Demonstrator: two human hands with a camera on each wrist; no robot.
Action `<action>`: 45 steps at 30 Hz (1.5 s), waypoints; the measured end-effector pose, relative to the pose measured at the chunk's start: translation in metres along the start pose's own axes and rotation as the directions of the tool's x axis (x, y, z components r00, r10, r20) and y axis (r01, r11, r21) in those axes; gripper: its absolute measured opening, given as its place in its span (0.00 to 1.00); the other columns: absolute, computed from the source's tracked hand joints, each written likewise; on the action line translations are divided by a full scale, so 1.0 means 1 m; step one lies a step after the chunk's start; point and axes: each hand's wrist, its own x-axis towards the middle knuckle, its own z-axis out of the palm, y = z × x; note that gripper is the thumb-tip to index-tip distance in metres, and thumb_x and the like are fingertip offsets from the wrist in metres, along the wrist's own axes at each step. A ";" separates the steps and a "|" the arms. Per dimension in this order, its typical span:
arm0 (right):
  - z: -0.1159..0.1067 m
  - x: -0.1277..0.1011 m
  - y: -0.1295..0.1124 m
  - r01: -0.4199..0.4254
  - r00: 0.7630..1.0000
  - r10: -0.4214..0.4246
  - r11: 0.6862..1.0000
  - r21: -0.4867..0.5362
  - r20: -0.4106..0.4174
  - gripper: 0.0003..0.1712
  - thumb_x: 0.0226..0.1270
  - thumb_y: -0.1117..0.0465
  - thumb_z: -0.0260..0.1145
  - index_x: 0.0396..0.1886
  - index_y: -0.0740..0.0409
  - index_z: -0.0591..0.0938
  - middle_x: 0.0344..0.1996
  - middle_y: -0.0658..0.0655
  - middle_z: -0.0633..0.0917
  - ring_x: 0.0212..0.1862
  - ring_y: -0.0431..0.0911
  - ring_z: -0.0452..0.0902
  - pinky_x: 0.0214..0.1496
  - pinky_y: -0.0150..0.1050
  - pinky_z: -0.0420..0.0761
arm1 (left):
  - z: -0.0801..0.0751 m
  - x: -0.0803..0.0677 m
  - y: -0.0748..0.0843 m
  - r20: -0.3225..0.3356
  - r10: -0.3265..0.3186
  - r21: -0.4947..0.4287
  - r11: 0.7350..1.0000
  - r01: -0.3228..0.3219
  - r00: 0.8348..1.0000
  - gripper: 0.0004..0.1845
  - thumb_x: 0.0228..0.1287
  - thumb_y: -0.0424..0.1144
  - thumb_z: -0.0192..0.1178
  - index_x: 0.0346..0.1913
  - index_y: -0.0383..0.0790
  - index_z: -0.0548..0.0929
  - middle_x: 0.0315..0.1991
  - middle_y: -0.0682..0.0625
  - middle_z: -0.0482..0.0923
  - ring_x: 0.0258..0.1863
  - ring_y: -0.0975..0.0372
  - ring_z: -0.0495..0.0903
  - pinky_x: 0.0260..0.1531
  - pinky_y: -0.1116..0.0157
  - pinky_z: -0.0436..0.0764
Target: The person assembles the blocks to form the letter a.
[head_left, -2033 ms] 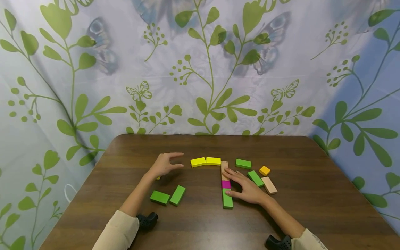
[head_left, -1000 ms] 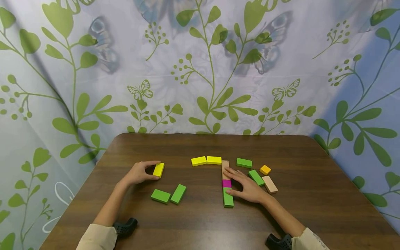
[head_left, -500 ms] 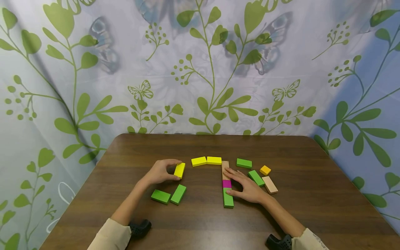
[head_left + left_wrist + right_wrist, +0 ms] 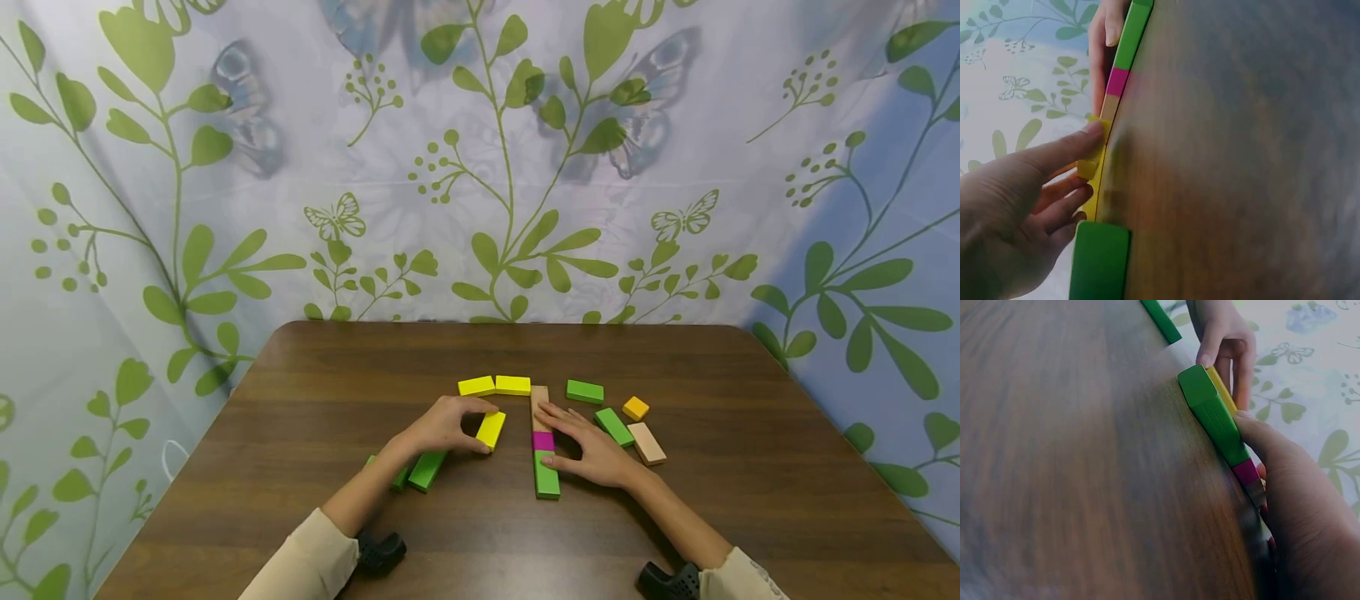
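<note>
My left hand (image 4: 442,425) pinches a yellow block (image 4: 491,431) between thumb and fingers, just left of a straight row of blocks. That row runs from a plain wooden block (image 4: 539,395) through a small magenta block (image 4: 543,441) to a green block (image 4: 547,479) at the near end. Along its right side lies my right hand (image 4: 592,454), fingertips on the wooden block and thumb on the green one. In the right wrist view the thumb rests beside the green block (image 4: 1216,419). Two yellow blocks (image 4: 513,385) lie end to end, meeting the row's far end.
Right of the row lie a green block (image 4: 585,392), another green block (image 4: 615,427), a small orange block (image 4: 635,408) and a wooden block (image 4: 647,443). Two green blocks (image 4: 426,473) sit partly under my left forearm. A patterned curtain (image 4: 480,167) hangs behind the table (image 4: 337,350).
My left hand reached left, took hold of the yellow block there, and has carried it rightward toward the row. The right hand has stayed in place on the row.
</note>
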 end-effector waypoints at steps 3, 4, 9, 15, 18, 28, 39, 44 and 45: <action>0.000 0.000 0.000 -0.006 1.000 0.006 1.000 -0.003 0.002 0.40 0.58 0.37 0.57 0.68 0.41 0.58 0.69 0.47 0.54 0.68 0.57 0.49 0.62 0.60 0.56 | 0.003 -0.001 -0.002 0.002 0.016 0.004 1.000 -0.017 1.000 0.31 0.48 0.48 0.68 0.56 0.41 0.75 0.52 0.51 0.76 0.51 0.62 0.73 0.49 0.65 0.74; 0.000 0.000 0.000 -0.009 1.000 0.009 1.000 -0.004 0.001 0.40 0.58 0.37 0.57 0.68 0.41 0.58 0.69 0.47 0.54 0.68 0.57 0.49 0.61 0.60 0.56 | 0.004 -0.002 -0.002 0.000 0.020 0.004 1.000 -0.020 1.000 0.31 0.48 0.48 0.68 0.56 0.41 0.75 0.53 0.51 0.76 0.51 0.62 0.73 0.49 0.65 0.74; 0.000 0.000 0.000 -0.018 1.000 0.018 1.000 -0.004 -0.002 0.40 0.57 0.37 0.57 0.68 0.41 0.58 0.69 0.46 0.54 0.68 0.57 0.49 0.60 0.61 0.57 | 0.003 -0.010 -0.004 -0.003 0.019 0.002 1.000 -0.019 1.000 0.33 0.48 0.48 0.67 0.58 0.40 0.73 0.54 0.50 0.74 0.54 0.62 0.72 0.51 0.64 0.73; 0.001 -0.001 0.003 -0.020 1.000 0.020 1.000 -0.009 -0.005 0.40 0.57 0.37 0.57 0.68 0.39 0.57 0.69 0.46 0.54 0.68 0.57 0.49 0.61 0.61 0.57 | -0.002 -0.025 0.000 0.037 -0.045 0.017 0.999 0.044 0.998 0.34 0.50 0.51 0.65 0.61 0.43 0.70 0.57 0.51 0.71 0.58 0.61 0.68 0.55 0.63 0.70; 0.001 -0.001 0.004 -0.024 1.000 0.024 1.000 -0.009 -0.004 0.40 0.57 0.37 0.57 0.68 0.39 0.57 0.69 0.46 0.54 0.68 0.58 0.49 0.61 0.61 0.56 | -0.003 -0.032 0.002 0.047 -0.038 0.019 0.999 0.037 0.998 0.35 0.50 0.52 0.64 0.61 0.41 0.70 0.58 0.49 0.71 0.58 0.60 0.68 0.55 0.62 0.70; 0.001 -0.001 0.003 -0.023 1.000 0.023 1.000 0.005 -0.001 0.40 0.58 0.38 0.57 0.68 0.40 0.58 0.69 0.47 0.54 0.68 0.58 0.49 0.61 0.61 0.56 | -0.002 -0.035 0.000 0.000 0.005 -0.001 1.000 -0.005 1.000 0.32 0.52 0.51 0.64 0.59 0.41 0.72 0.55 0.50 0.74 0.54 0.62 0.72 0.51 0.64 0.73; 0.003 -0.001 0.004 -0.020 1.000 0.020 1.000 0.010 0.009 0.40 0.58 0.37 0.57 0.68 0.39 0.56 0.69 0.47 0.52 0.68 0.58 0.48 0.60 0.62 0.56 | 0.010 -0.013 -0.007 -0.003 -0.004 -0.005 1.000 0.003 1.000 0.25 0.54 0.43 0.63 0.57 0.43 0.75 0.53 0.54 0.76 0.48 0.66 0.75 0.45 0.69 0.75; 0.002 0.000 0.004 -0.008 1.000 0.008 1.000 0.005 0.003 0.40 0.58 0.38 0.57 0.68 0.40 0.56 0.69 0.47 0.53 0.67 0.58 0.49 0.59 0.63 0.57 | 0.011 -0.009 -0.006 -0.033 0.032 -0.020 0.999 -0.033 0.999 0.20 0.55 0.40 0.63 0.53 0.41 0.78 0.49 0.52 0.79 0.47 0.66 0.76 0.44 0.68 0.76; 0.002 0.000 0.003 -0.009 1.000 0.009 1.000 0.002 0.003 0.40 0.58 0.38 0.57 0.68 0.40 0.56 0.69 0.47 0.53 0.68 0.58 0.49 0.59 0.63 0.57 | 0.012 -0.008 -0.005 -0.040 0.032 -0.024 0.999 -0.033 0.999 0.20 0.55 0.40 0.63 0.52 0.42 0.79 0.48 0.52 0.79 0.47 0.65 0.76 0.43 0.68 0.76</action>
